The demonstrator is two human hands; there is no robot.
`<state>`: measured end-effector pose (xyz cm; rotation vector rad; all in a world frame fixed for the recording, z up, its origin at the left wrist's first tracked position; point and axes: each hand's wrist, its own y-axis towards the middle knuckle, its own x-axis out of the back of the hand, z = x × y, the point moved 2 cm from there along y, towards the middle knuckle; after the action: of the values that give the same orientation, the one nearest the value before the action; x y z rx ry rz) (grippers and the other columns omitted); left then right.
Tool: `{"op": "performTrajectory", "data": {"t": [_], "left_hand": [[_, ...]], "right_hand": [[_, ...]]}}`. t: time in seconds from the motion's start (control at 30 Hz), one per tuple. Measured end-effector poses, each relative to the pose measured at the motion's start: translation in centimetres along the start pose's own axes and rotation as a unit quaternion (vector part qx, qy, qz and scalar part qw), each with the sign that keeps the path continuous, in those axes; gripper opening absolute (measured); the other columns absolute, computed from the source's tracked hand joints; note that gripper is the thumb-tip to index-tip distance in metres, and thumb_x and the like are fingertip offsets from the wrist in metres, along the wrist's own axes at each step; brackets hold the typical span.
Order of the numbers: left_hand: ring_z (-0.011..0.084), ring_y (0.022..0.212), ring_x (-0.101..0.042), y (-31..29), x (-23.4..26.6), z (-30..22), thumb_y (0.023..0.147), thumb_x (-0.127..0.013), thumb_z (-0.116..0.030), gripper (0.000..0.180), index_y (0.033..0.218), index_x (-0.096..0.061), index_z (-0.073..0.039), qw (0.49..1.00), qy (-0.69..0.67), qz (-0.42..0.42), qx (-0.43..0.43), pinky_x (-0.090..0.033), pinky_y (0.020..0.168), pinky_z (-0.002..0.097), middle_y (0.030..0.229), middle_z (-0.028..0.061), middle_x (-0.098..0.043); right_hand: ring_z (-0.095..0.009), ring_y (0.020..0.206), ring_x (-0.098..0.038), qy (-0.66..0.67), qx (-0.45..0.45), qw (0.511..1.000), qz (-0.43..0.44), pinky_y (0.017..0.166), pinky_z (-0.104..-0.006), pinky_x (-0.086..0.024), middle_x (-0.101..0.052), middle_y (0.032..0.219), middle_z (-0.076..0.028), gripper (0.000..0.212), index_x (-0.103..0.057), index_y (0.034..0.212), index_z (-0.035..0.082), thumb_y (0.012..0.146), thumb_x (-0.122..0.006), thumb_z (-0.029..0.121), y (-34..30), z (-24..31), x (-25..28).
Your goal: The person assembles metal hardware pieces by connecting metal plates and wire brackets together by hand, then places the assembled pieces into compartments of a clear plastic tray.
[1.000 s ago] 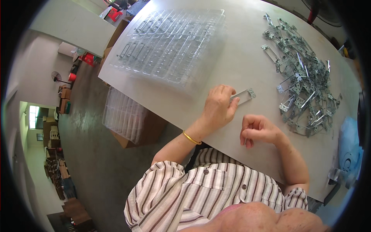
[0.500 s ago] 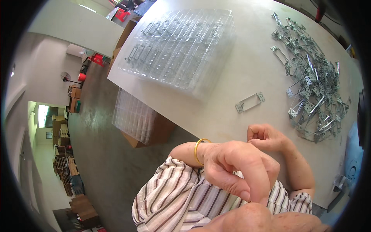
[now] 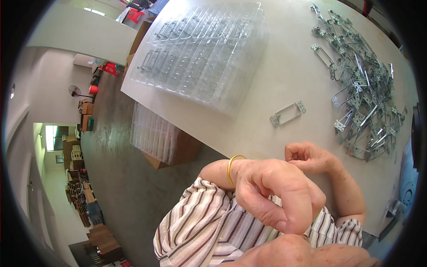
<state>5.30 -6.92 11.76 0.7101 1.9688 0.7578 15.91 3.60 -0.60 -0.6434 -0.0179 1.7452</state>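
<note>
My left hand [image 3: 278, 191], with a gold bangle [image 3: 231, 170] at its wrist, is raised close to the camera. Its fingers are curled, thumb and forefinger drawn together, and nothing shows between them. Beyond it, my right hand [image 3: 309, 156] is at the near table edge, closed in a loose fist with nothing visible in it. A single metal bracket [image 3: 288, 114], a thin rectangular frame with perforated ends, lies on the white table beyond my right hand. To the right spreads a tangled pile of similar metal brackets [image 3: 364, 95].
Clear plastic trays [image 3: 200, 53] are stacked at the table's far left, with brackets in some slots. Below the table's left edge, more clear trays [image 3: 153, 133] stand on a cardboard box [image 3: 180, 149]. A blue plastic item [image 3: 407, 178] is at the right edge.
The view has shifted slightly. Both hands keep nearly the same pose, and the brackets and trays stay where they were.
</note>
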Motion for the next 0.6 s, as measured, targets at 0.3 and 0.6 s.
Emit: {"op": "performTrajectory", "data": {"t": [0.3, 0.6], "left_hand": [[0.0224, 0.077, -0.058, -0.1, 0.0, -0.4, 0.094, -0.061, -0.001, 0.012, 0.106, -0.064, 0.003, 1.0, 0.016, -0.011, 0.013, -0.048, 0.064, 0.0327, 0.091, 0.0123, -0.064], [0.0198, 0.054, -0.05, 1.7, -0.7, 1.4, 0.093, -0.061, -0.009, 0.014, 0.098, -0.061, 0.004, 0.902, 0.432, -0.014, 0.014, -0.04, 0.048, 0.0336, 0.074, 0.0081, -0.054]], "right_hand": [[-0.011, 0.07, -0.067, 0.005, 0.003, 1.0, 0.014, 0.062, -0.0256, -0.053, -0.07, 0.081, -0.005, 0.015, -0.054, 0.089, 0.004, 0.094, -0.063, 0.014, 0.1, 0.0, -0.1], [-0.012, 0.07, -0.067, 0.011, 0.03, 0.999, 0.003, 0.062, -0.0258, -0.053, -0.07, 0.081, -0.007, 0.015, -0.053, 0.087, 0.004, 0.094, -0.063, 0.013, 0.6, -0.8, 0.7]]}}
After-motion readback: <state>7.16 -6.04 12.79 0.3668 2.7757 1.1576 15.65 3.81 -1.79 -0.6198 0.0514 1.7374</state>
